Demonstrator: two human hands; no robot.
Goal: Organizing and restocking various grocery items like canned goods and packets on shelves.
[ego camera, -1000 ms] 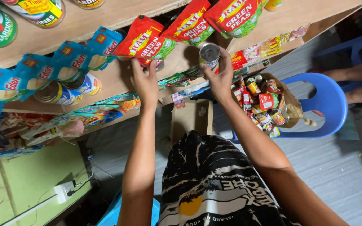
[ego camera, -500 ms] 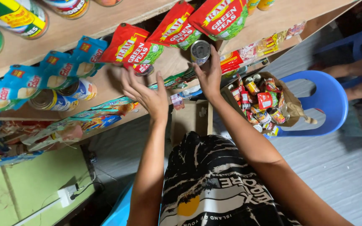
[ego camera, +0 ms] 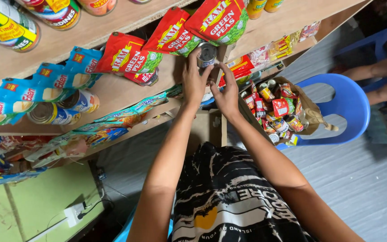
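Both hands grasp one small tin can [ego camera: 207, 54] at the wooden shelf's [ego camera: 113, 92] front edge, left hand [ego camera: 195, 80] wrapping its side, right hand [ego camera: 225, 92] steadying below, beside red pea pouches [ego camera: 128, 56].

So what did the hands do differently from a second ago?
The left hand moved over from the red pouches and took hold of the small silver can from the left side. The right hand kept its grip but now sits lower, under and beside the can. The pouches, the shelf and the bag of cans on the blue chair stayed put.
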